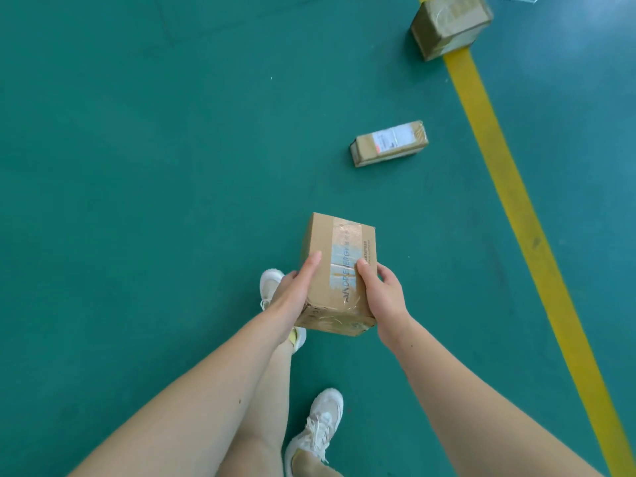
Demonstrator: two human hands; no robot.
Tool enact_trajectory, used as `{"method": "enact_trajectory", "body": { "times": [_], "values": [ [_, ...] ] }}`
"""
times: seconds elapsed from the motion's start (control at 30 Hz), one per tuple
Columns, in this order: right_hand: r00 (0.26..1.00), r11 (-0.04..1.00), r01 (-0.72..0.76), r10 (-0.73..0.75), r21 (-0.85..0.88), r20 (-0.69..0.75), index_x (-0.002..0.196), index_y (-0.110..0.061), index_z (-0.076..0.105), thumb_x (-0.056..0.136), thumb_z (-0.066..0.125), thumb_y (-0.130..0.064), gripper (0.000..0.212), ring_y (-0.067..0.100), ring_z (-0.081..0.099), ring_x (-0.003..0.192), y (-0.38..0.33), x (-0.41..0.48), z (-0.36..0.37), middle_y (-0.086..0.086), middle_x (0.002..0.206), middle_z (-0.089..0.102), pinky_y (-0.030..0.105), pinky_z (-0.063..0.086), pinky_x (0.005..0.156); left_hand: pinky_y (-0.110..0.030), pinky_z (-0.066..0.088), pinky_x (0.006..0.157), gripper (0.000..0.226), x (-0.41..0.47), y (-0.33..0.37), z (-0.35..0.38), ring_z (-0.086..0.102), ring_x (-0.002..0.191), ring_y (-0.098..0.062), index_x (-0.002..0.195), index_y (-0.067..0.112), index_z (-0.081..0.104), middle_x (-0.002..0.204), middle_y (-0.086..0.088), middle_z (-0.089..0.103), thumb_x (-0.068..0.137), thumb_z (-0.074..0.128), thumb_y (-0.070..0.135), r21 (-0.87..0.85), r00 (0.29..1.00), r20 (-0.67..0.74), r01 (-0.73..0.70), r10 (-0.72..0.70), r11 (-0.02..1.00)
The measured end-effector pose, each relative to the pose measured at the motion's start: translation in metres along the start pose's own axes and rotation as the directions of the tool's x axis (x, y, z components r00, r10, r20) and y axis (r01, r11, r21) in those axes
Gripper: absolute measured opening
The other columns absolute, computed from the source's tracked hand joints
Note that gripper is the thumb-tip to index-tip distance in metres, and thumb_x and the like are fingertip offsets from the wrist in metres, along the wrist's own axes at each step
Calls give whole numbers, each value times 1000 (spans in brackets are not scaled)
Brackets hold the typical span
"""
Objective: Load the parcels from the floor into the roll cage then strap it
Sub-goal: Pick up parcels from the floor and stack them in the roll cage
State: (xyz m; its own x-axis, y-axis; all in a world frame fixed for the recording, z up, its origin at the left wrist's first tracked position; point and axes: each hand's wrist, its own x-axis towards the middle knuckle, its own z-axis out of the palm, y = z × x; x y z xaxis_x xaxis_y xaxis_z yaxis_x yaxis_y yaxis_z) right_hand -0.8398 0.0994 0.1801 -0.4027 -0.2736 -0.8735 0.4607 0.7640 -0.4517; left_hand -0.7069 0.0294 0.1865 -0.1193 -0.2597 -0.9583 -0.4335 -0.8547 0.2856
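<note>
Two hands clamped one taped parcel [344, 249] between them, clear of the green floor [137, 166]: left hand [292, 294] on its left side, thumb lying along the top; right hand [383, 294] on its right side, thumb likewise on top. Brown cardboard, clear tape over blue lettering, near corner scuffed. One labelled parcel [390, 142] lay on floor ahead; bigger parcel [451, 25] farther off, sitting on the yellow line [499, 166]

A brown cardboard parcel [339, 270], taped over blue lettering, is being gripped at its near end between the left hand [296, 290] and the right hand [382, 297]. A small labelled parcel [390, 142] is lying flat well beyond the right hand, and a larger taped parcel [451, 24] is sitting farther off still.
</note>
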Motion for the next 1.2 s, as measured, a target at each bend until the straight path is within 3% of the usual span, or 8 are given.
{"method": "enact_trajectory", "body": {
  "times": [0.07, 0.17, 0.43, 0.57, 0.63, 0.83, 1.0, 1.2],
  "values": [
    [1000, 1000, 9, -9, 14, -22, 132, -19, 57, 96, 60, -40, 41, 17, 70, 99, -34, 17, 6, 0, 115, 70, 29, 56, 76, -33, 55, 80, 74, 11, 38, -3, 69, 98, -16, 124, 26, 60, 109, 5, 72, 71, 58, 79, 29, 999, 52, -8, 6, 1000],
    [998, 999, 40, -40, 8, -42, 127, -16, 62, 99, 56, -34, 34, 14, 70, 95, -85, 44, 16, -1, 112, 71, 26, 55, 74, -30, 53, 70, 61, 31, 100, -7, 67, 97, -15, 128, 26, 56, 112, 4, 70, 82, 59, 66, 92, 997, 71, -24, 17, 996],
    [996, 993, 78, -74, 86, -49, 122, -16, 64, 98, 53, -22, 26, 17, 68, 84, -207, 103, 29, 2, 104, 72, 35, 57, 79, -56, 39, 101, 55, 66, 238, 4, 58, 109, -22, 132, 48, 40, 122, 10, 60, 83, 58, 65, 225, 993, 112, 18, -44, 974],
    [998, 990, 55, -50, 130, -47, 120, -18, 64, 98, 54, -21, 24, 16, 69, 86, -256, 134, 22, 1, 104, 73, 30, 55, 74, -39, 57, 72, 46, 80, 292, 21, 64, 99, -17, 128, 42, 46, 113, 9, 64, 87, 62, 54, 190, 988, 142, 30, -58, 981],
    [999, 990, 34, -31, 139, -27, 116, -17, 66, 98, 52, -18, 23, 18, 70, 88, -283, 156, 19, 3, 106, 73, 30, 56, 75, -40, 59, 76, 46, 91, 323, 31, 65, 99, -17, 127, 40, 46, 113, 7, 65, 86, 65, 51, 186, 993, 113, 15, -36, 983],
    [999, 987, -22, 28, 159, -37, 95, -19, 65, 92, 51, -22, 14, 21, 59, 81, -365, 237, 15, 0, 95, 68, 37, 49, 77, -48, 53, 95, 85, 154, 422, 68, 63, 103, -20, 148, 42, 21, 123, 7, 57, 81, 72, 47, 214, 999, 24, -38, 34, 976],
    [984, 977, -143, 157, 161, -80, 140, -21, 50, 88, 54, -34, 54, 18, 56, 121, -386, 285, 9, -1, 137, 57, 37, 45, 101, -44, 47, 99, 121, 206, 468, 95, 51, 120, -25, 152, 41, 8, 147, 0, 35, 52, 76, 59, 405, 991, -58, -84, 117, 910],
    [953, 945, -250, 279, 212, -122, 154, -24, 28, 97, 53, -25, 62, 24, 40, 137, -360, 365, 2, 0, 158, 32, 35, 35, 96, -42, 37, 107, 115, 300, 483, 116, 41, 130, -27, 154, 33, 1, 150, -3, 22, 71, 80, 43, 607, 979, -106, -72, 171, 791]
  ]
}}
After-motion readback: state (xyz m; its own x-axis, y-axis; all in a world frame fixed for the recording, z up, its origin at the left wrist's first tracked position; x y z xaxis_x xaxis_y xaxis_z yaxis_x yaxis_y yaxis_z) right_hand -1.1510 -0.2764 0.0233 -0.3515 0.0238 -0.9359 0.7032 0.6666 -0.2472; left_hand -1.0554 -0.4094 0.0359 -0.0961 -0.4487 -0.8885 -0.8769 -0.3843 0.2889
